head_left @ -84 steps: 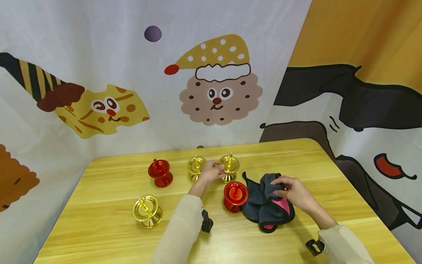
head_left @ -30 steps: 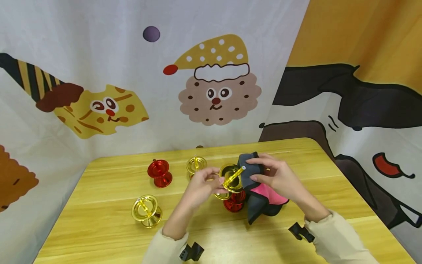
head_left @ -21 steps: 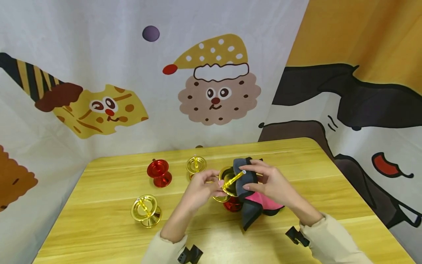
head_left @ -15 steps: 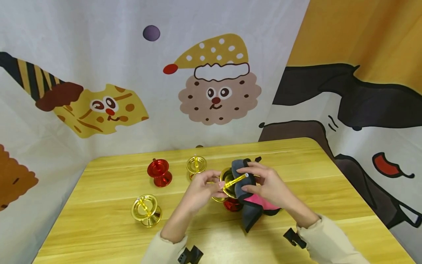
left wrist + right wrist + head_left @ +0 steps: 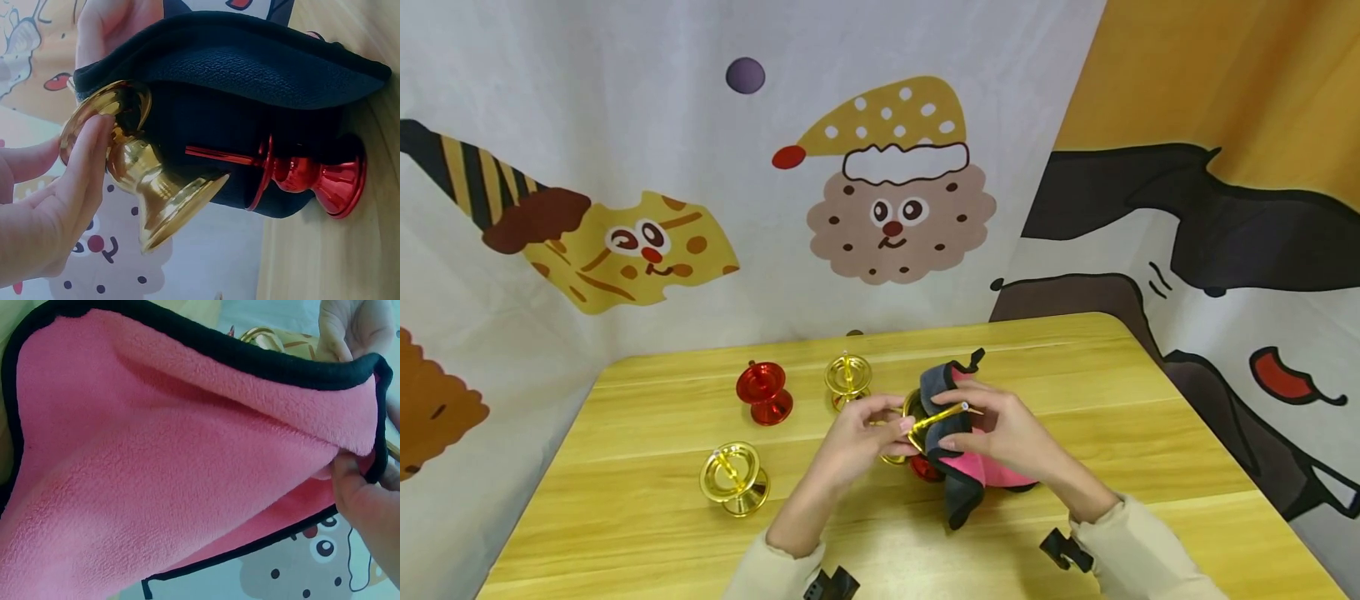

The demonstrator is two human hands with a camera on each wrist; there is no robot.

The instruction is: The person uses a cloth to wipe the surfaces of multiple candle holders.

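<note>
My left hand (image 5: 857,440) grips a gold candle holder (image 5: 153,165) by the rim of its dish and keeps it tilted above the table, its central spike pointing right. My right hand (image 5: 1011,429) pinches a cleaning cloth (image 5: 156,456), dark grey on one face and fluffy pink on the other, with black edging. The cloth lies against the dish, beside the spike, and covers part of it. Below and behind the raised holder stands a red candle holder (image 5: 290,175), mostly hidden in the head view, with cloth hanging next to it.
Another red candle holder (image 5: 765,393) stands at the back left of the wooden table (image 5: 647,425). Two more gold candle holders stand upright, one (image 5: 848,379) at the back and one (image 5: 737,482) at the front left. A cartoon-printed curtain (image 5: 700,125) hangs behind.
The left hand has lifted the gold candle holder from the back of the table and tilted it. The right hand has raised the cloth and moved it left onto the dish.
</note>
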